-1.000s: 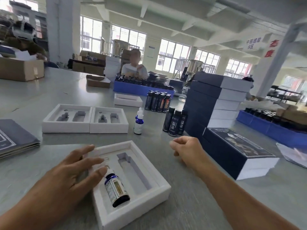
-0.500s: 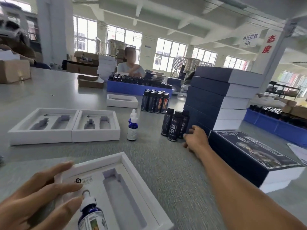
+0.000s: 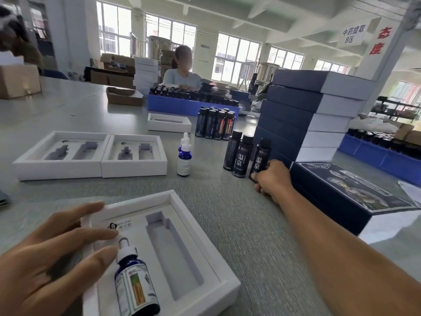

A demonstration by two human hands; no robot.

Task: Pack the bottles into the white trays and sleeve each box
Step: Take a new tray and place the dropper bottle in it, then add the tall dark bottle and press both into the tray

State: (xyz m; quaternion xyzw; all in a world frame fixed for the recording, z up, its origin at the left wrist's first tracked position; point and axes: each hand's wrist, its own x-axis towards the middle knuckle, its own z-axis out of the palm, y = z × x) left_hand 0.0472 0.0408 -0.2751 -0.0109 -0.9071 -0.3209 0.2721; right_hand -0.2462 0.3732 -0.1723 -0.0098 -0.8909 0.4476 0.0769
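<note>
Gripping tall dark bottle [image 3: 259,159] by sleeved boxes now, right hand [image 3: 272,179] has reached it since 1 s ago; left hand [image 3: 57,252] flat on white foam tray [image 3: 193,226] w/ blue dropper bottle [image 3: 134,286] seated; long slot empty, fill next

Readable writing: bottle labels and two signs

Two tall dark bottles [image 3: 242,157] standing just left of the stack of dark boxes [image 3: 303,120] carry the white characters 温泉 down their fronts. High above that stack, a white hanging sign [image 3: 353,34] reads 中药提取 B区. Just right of the sign, red characters 态度 run down a white pillar [image 3: 381,41]. Other print, on the near tray and small bottle labels, is too blurred to read.
</note>
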